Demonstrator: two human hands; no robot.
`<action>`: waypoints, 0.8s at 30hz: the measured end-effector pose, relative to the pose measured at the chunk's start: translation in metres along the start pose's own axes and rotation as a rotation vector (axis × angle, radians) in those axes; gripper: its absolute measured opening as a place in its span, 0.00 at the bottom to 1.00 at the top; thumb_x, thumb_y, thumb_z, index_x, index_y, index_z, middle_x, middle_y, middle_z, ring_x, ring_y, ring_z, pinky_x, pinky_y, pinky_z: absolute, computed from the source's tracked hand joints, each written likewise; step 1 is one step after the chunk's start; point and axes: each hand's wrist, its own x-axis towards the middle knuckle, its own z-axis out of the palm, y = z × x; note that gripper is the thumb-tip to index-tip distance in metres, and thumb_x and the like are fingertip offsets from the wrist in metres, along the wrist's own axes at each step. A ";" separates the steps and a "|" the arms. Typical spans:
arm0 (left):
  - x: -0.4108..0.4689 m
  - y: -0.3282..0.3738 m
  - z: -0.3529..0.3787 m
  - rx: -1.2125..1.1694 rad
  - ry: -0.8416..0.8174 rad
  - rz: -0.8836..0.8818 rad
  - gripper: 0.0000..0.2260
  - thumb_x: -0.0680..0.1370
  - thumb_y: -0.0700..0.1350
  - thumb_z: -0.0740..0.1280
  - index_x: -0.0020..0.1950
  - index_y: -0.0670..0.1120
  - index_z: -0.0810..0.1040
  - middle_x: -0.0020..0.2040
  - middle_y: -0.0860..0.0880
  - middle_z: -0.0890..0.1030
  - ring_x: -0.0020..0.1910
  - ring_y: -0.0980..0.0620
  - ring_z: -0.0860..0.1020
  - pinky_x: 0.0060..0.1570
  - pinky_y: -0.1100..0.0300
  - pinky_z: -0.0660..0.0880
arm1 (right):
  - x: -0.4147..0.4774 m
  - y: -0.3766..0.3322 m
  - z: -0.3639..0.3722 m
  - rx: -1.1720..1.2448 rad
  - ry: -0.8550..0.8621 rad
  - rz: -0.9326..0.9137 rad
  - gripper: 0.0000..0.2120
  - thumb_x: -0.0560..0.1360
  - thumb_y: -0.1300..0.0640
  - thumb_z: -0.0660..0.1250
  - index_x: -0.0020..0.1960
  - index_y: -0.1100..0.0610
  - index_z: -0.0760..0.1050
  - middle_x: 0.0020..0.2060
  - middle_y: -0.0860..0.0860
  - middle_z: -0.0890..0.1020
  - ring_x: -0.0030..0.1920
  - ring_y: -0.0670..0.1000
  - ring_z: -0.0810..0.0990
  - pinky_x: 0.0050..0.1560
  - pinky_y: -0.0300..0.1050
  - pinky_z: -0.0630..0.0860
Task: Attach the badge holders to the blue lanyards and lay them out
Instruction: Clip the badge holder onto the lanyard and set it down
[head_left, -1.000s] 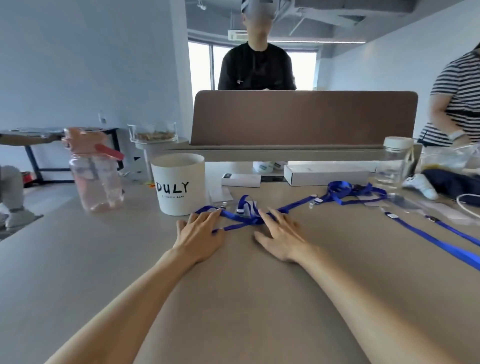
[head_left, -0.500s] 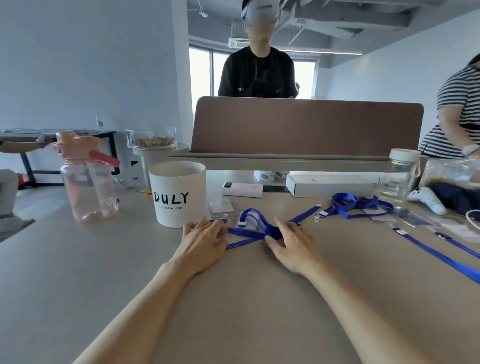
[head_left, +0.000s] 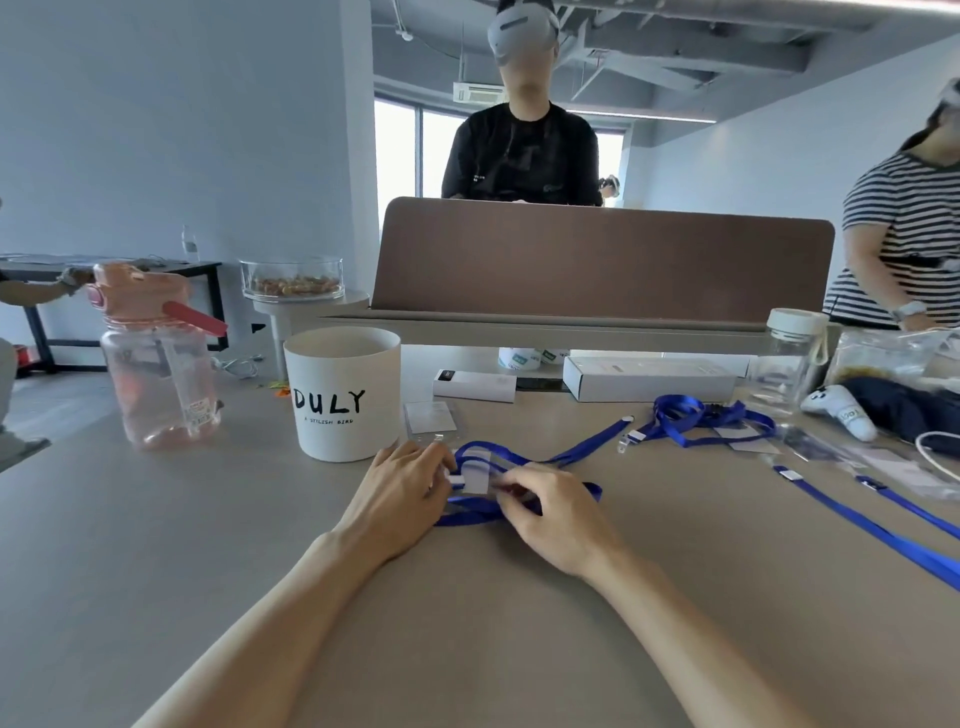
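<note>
Across the near part of a grey table, two bare forearms lay stretched toward the middle, where both hands met over a clear badge holder. Left hand had its fingers curled, the tips pinching the holder's left edge beside a small white clip. Right hand was curled too, fingertips closed on the holder's right edge; how much of the strap it also gripped could not be told. A blue lanyard looped around and under the holder, lying on the table between and just beyond the hands, one end trailing off to the far right.

Just beyond the left hand stood a white cup lettered DULY, with a second clear holder flat on the table to its right. A pink water bottle stood well to the left. To the right lay a bundled lanyard and two long blue straps running toward the near right edge.

Farther back sat a long white box, a smaller white box and a clear jar with a white lid, all before a brown divider. Behind the divider stood a person in a black shirt; a person in a striped shirt stood at far right
</note>
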 end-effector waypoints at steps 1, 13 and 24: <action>0.000 0.003 -0.002 -0.006 0.016 -0.002 0.07 0.78 0.41 0.60 0.53 0.48 0.75 0.41 0.55 0.78 0.48 0.50 0.76 0.51 0.62 0.61 | 0.000 0.001 -0.001 -0.023 0.013 0.002 0.11 0.79 0.53 0.64 0.58 0.51 0.81 0.52 0.43 0.82 0.53 0.42 0.78 0.56 0.41 0.75; 0.001 0.004 -0.016 0.045 -0.119 -0.205 0.11 0.81 0.50 0.55 0.57 0.56 0.75 0.42 0.50 0.83 0.42 0.46 0.79 0.42 0.56 0.75 | 0.004 0.011 -0.002 -0.134 -0.046 0.041 0.17 0.80 0.56 0.62 0.68 0.52 0.75 0.66 0.49 0.75 0.67 0.51 0.71 0.64 0.38 0.66; -0.004 0.013 -0.011 0.143 -0.290 -0.111 0.20 0.77 0.65 0.57 0.65 0.61 0.74 0.61 0.57 0.72 0.69 0.55 0.61 0.68 0.56 0.58 | 0.015 0.009 -0.001 -0.245 -0.098 0.234 0.15 0.78 0.51 0.63 0.62 0.55 0.76 0.55 0.54 0.80 0.63 0.56 0.73 0.59 0.48 0.72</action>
